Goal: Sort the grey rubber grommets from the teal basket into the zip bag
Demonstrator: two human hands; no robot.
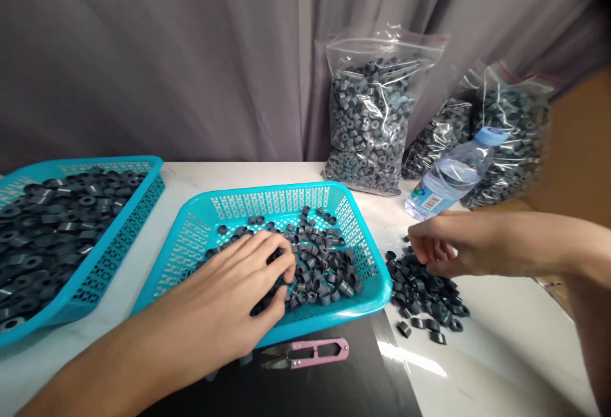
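Note:
My left hand [238,296] lies palm down inside the middle turquoise basket [367,264], its fingers curled onto a heap of small dark grey rubber rings [324,264]. My right hand [439,248] hovers over a loose pile of the same rings [424,296] on the white table to the right of the basket, fingers bent and pinched together. Whether they hold a ring I cannot make out.
A second turquoise basket [147,175] at the left holds larger dark rings. Pink thread snips [310,352] lie on a black mat in front of the middle basket. Clear zip bags of rings [372,118] and a water bottle [453,175] stand at the back right, before a grey curtain.

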